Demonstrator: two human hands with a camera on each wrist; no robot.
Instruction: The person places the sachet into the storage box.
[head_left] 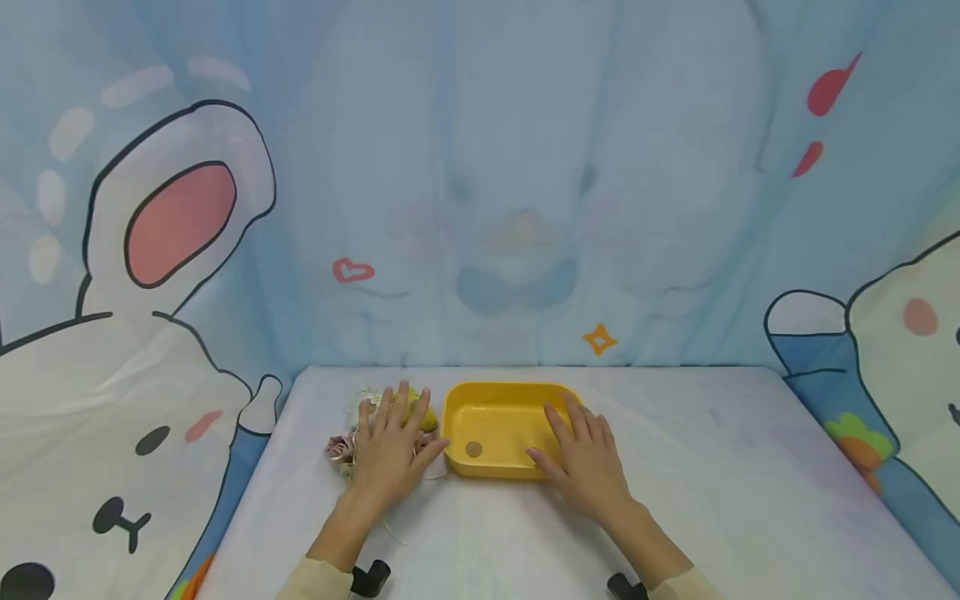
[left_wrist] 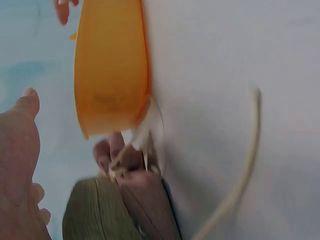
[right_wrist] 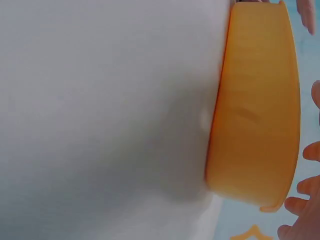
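A yellow rectangular plastic basin (head_left: 510, 475) stands on the table, with a small brownish round spot (head_left: 473, 449) on its floor. Over the basin's right end hovers my right hand (head_left: 588, 467), fingers spread and holding nothing. My left hand (head_left: 390, 454) is spread above a bunch of artificial flowers just left of the basin; whether it touches them I cannot tell. Partly hidden under it are a mauve rose (head_left: 340, 450) and a yellow bloom (head_left: 429, 417). In the left wrist view, mauve petals (left_wrist: 145, 195) and an olive-green leaf-like piece (left_wrist: 97, 210) show below the basin's end.
A pale cord or stem (left_wrist: 247, 167) trails from the flowers over the white tabletop (head_left: 750, 483). A blue curtain (head_left: 525, 167) with cartoon rabbits hangs behind and at both sides of the table.
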